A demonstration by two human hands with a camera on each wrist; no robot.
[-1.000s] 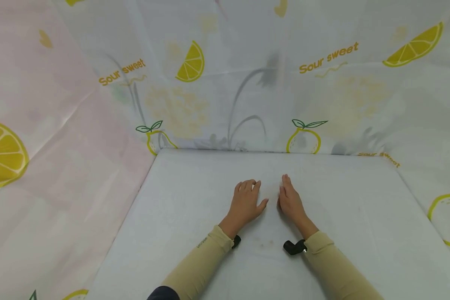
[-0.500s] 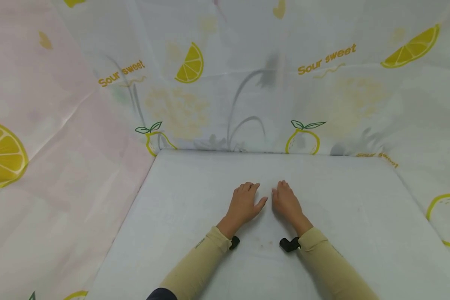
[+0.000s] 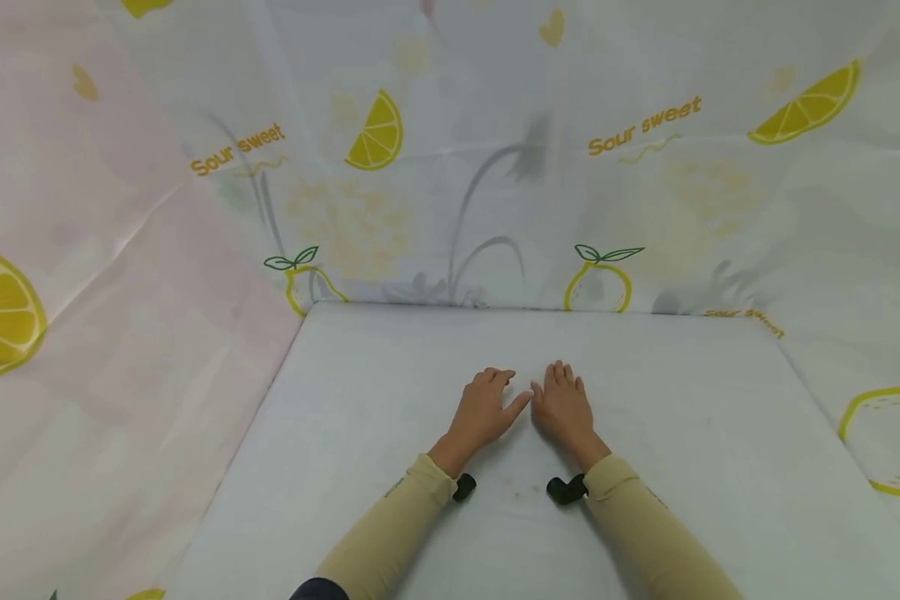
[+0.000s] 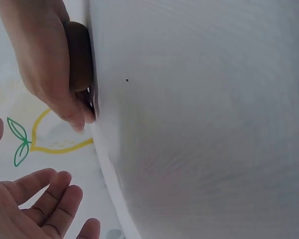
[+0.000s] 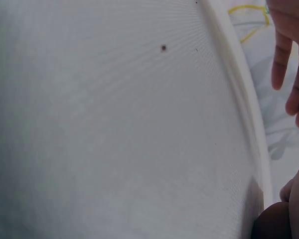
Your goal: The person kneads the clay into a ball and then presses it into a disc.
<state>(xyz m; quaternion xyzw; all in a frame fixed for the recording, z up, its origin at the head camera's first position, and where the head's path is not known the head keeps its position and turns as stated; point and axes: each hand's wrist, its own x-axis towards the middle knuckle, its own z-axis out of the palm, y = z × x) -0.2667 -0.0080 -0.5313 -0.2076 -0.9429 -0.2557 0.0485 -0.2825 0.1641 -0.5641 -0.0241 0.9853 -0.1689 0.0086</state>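
Observation:
My left hand [image 3: 484,410] is over the white tabletop [image 3: 390,500], thumb spread out from loosely bent fingers, with nothing in its grasp. The left wrist view shows its fingers [image 4: 60,206] apart and above the surface. Close on its right, my right hand [image 3: 564,407] lies palm down with extended fingers; the left thumb tip comes right up to it. Between the right palm and the tabletop, a dark brown rounded shape [image 4: 80,57] shows in the left wrist view; I cannot tell whether it is a thing or the shaded palm.
Fabric walls [image 3: 465,150] with lemon prints and lettering stand behind and at both sides of the table. A small dark camera [image 3: 566,490] sits at the right wrist, another [image 3: 463,487] at the left. Faint spots [image 3: 525,493] mark the tabletop between the forearms.
The right hand has turned from its edge to palm down and moved left, closer to the left hand. The left hand has barely moved. The head view has shifted slightly.

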